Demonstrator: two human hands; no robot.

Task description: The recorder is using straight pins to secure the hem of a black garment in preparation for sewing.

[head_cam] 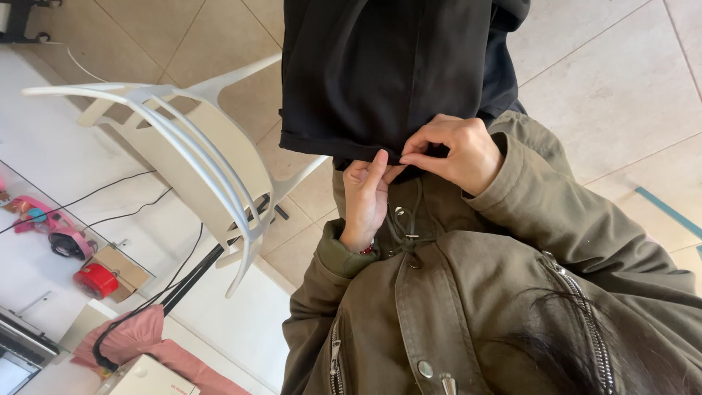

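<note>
The black garment (pixel 380 73) hangs in front of the person's olive jacket (pixel 468 292), above the tiled floor (pixel 607 80) and just right of the white chair (pixel 197 153). Its long axis runs from the top edge of the view down toward the jacket, and the folded hem (pixel 322 146) is the end pointing at the person.

Hand state: the left hand (pixel 365 197) sits under the hem beside the jacket collar, thumb and fingers closed on the fabric edge. The right hand (pixel 453 153) is directly beside it, fingertips (pixel 409 157) pinched together on the same hem. The two hands nearly touch.

Progress, as a judgement: the hem is turned up along its visible length left of the hands, so folding appears done there. Work is at the point under the fingertips; the section behind the hands cannot be checked.

Left of the chair, a white table (pixel 44 161) carries cables, a pink object (pixel 44 219) and a red object (pixel 95 280).
</note>
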